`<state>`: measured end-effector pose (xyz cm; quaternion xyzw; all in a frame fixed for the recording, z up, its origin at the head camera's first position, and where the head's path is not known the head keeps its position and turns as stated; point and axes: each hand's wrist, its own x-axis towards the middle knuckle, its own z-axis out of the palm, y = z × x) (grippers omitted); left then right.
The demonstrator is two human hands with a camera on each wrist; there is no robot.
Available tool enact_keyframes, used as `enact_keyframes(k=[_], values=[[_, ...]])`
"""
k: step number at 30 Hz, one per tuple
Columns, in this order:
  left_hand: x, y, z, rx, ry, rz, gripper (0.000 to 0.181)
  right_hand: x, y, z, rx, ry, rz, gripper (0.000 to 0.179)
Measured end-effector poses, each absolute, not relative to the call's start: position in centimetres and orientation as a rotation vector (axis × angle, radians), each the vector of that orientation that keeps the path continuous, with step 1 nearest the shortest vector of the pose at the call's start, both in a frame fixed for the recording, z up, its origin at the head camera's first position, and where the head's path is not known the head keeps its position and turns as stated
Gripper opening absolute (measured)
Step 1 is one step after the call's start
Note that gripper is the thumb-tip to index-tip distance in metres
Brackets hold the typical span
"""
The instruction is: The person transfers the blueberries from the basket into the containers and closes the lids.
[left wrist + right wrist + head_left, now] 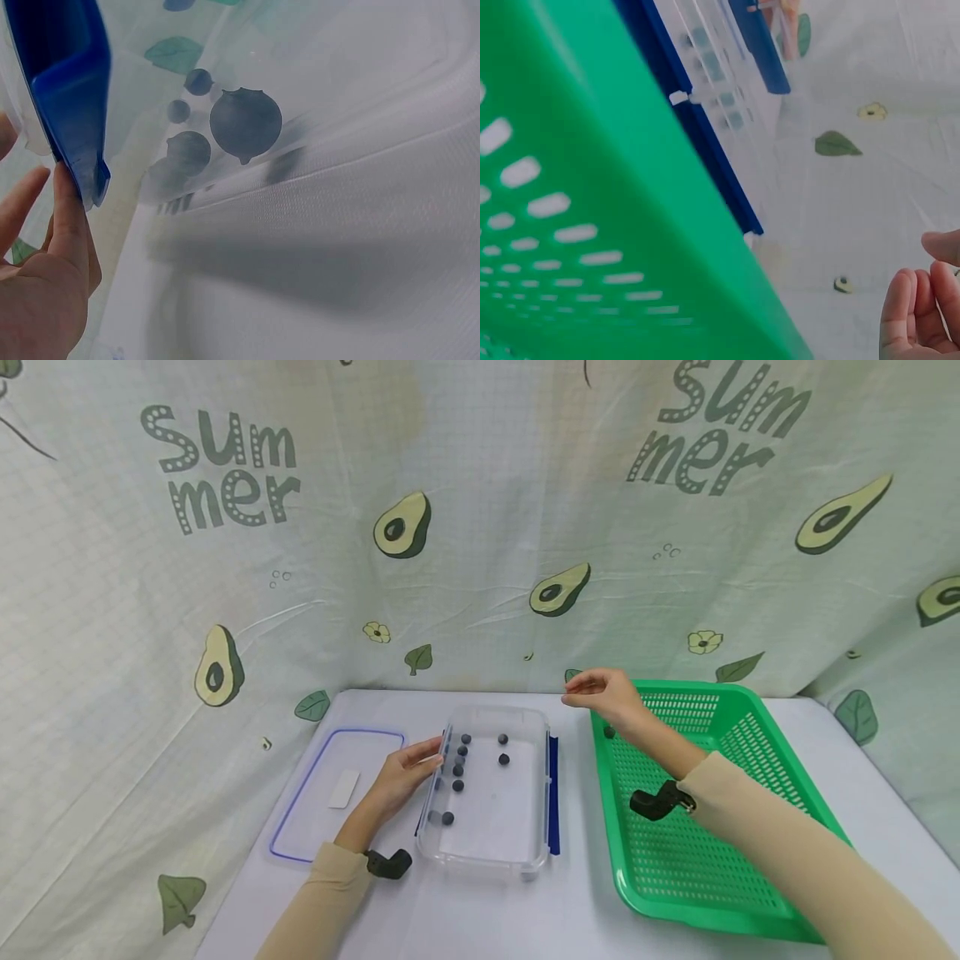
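Note:
A clear plastic container with blue side latches stands mid-table, several blueberries inside, mostly along its left wall. My left hand rests against that wall. Its straight fingers touch the blue latch there in the left wrist view. Above the left rim of a green basket is my right hand, fingers loosely bent. Nothing shows between its thumb and fingertips in the right wrist view. One blueberry lies by the basket's left wall, just below this hand.
Left of the container lies a clear lid with a blue seal edge and a white label. A curtain printed with avocados hangs behind the white table. The basket's raised walls stand on the right.

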<state>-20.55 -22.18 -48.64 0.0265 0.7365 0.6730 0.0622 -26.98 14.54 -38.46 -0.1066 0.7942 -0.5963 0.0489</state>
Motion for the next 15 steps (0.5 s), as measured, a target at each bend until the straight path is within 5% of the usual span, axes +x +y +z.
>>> enact_keyframes(k=[15], values=[[-20.4,-22.4,-48.7,0.086,2.187,2.034,0.051,-26.1,19.6,-40.5,-0.225,2.519,-1.832,0.04]])
